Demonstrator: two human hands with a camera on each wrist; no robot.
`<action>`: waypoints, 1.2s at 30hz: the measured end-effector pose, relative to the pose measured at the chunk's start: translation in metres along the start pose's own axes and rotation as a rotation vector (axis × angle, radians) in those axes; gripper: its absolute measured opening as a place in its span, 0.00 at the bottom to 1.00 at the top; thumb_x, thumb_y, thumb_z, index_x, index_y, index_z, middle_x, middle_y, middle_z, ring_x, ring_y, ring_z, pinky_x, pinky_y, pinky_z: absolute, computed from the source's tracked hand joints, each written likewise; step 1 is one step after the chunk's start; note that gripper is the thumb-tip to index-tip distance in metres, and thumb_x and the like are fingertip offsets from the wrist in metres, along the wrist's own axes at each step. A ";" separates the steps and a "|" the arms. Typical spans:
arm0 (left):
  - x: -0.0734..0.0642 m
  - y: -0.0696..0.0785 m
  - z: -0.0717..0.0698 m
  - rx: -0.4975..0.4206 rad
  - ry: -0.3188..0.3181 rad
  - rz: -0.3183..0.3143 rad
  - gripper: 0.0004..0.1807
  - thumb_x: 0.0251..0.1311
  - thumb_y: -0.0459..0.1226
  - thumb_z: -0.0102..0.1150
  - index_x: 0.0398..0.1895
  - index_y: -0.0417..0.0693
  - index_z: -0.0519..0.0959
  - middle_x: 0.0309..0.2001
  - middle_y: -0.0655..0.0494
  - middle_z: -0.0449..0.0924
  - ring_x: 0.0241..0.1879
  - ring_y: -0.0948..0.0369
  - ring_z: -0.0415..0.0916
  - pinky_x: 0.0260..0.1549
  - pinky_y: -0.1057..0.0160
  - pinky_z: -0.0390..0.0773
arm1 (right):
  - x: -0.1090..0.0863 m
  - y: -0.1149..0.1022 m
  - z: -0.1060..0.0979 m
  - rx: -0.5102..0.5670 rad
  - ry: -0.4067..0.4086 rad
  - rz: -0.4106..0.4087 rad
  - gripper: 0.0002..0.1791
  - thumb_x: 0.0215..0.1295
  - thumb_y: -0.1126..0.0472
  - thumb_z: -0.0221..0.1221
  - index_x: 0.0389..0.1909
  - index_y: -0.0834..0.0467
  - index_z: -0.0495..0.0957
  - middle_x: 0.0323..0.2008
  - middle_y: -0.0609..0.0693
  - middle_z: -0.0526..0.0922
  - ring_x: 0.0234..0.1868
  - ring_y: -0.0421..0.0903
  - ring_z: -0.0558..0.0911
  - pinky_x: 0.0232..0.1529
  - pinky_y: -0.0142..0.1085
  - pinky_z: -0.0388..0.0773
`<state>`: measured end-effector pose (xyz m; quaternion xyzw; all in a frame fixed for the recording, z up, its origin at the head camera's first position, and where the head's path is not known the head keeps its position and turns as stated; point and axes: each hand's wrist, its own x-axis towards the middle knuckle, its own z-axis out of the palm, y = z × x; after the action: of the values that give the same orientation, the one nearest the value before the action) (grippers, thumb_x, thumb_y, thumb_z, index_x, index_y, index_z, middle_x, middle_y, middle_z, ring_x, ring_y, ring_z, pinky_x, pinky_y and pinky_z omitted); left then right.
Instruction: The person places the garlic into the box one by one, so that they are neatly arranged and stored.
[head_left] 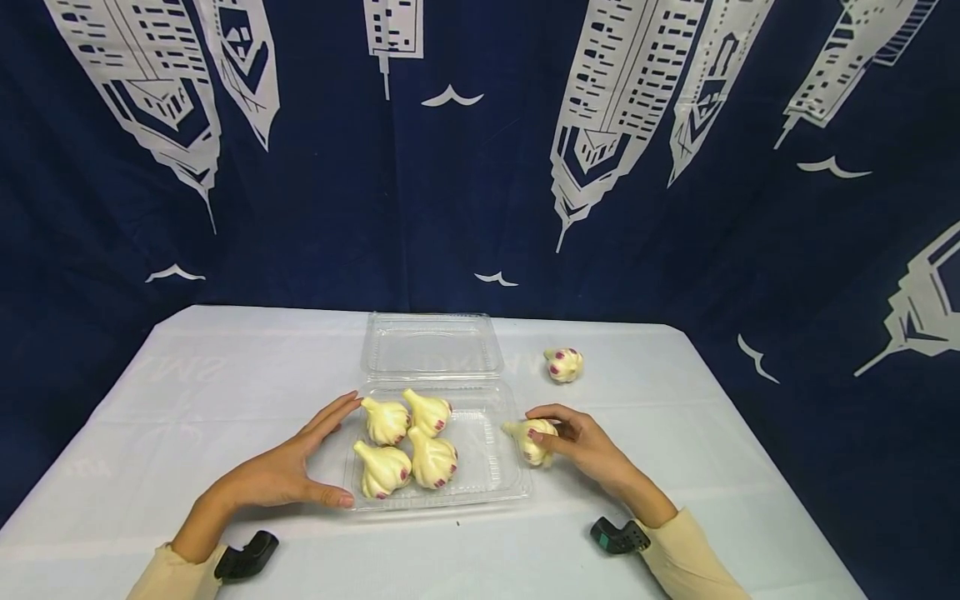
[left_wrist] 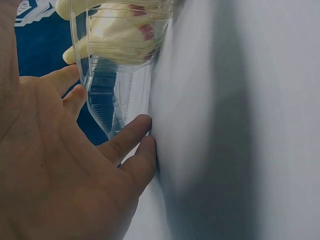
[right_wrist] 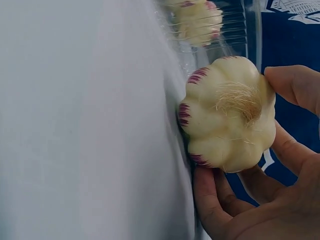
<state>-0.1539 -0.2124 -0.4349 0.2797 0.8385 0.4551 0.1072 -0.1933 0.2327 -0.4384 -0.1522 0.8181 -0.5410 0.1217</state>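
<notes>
While the right hand pinches a cream, purple-flecked garlic bulb by the right rim of a clear plastic tray, the left hand (fingers apart) should steady its left.

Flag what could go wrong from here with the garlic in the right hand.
The stem of the garlic in the right hand points toward the right rim of the box; it might snag there and shift the box. In the left wrist view, two stems poke past the other rim, so closing the open lid could pinch them.
</notes>
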 end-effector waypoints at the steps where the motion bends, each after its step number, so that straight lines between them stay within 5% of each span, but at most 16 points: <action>1: 0.000 0.000 0.000 -0.003 0.000 0.000 0.65 0.47 0.46 0.80 0.81 0.53 0.44 0.82 0.46 0.33 0.77 0.35 0.34 0.64 0.23 0.44 | 0.000 0.000 -0.001 0.004 0.003 0.004 0.23 0.69 0.56 0.63 0.61 0.62 0.76 0.57 0.57 0.80 0.48 0.42 0.81 0.47 0.30 0.78; 10: 0.000 0.000 0.000 -0.010 0.000 -0.003 0.64 0.46 0.46 0.80 0.81 0.52 0.44 0.81 0.44 0.34 0.77 0.35 0.33 0.64 0.22 0.44 | -0.003 -0.005 -0.011 0.145 0.029 0.025 0.25 0.74 0.58 0.57 0.65 0.68 0.70 0.54 0.55 0.76 0.44 0.38 0.79 0.42 0.30 0.78; 21: -0.002 0.000 0.001 -0.019 -0.006 -0.001 0.64 0.48 0.46 0.79 0.81 0.51 0.44 0.81 0.41 0.33 0.75 0.30 0.41 0.64 0.23 0.48 | -0.007 -0.014 -0.016 0.187 0.035 0.003 0.23 0.77 0.55 0.54 0.62 0.66 0.67 0.67 0.62 0.68 0.56 0.37 0.77 0.50 0.30 0.78; 29: -0.001 -0.001 0.001 -0.006 0.001 0.006 0.64 0.47 0.46 0.80 0.81 0.53 0.44 0.82 0.48 0.33 0.77 0.34 0.35 0.64 0.23 0.45 | -0.009 -0.024 -0.015 0.276 -0.028 -0.066 0.18 0.79 0.56 0.49 0.60 0.62 0.60 0.51 0.53 0.78 0.48 0.40 0.81 0.51 0.31 0.78; 36: 0.000 -0.001 0.000 -0.001 0.001 0.007 0.64 0.47 0.46 0.80 0.81 0.53 0.44 0.81 0.43 0.34 0.77 0.34 0.34 0.64 0.23 0.46 | -0.009 -0.030 -0.008 0.232 0.033 -0.101 0.23 0.77 0.60 0.52 0.66 0.66 0.62 0.64 0.59 0.67 0.57 0.38 0.75 0.55 0.27 0.75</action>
<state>-0.1536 -0.2127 -0.4355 0.2825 0.8373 0.4560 0.1052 -0.1841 0.2318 -0.4071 -0.1692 0.7432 -0.6399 0.0977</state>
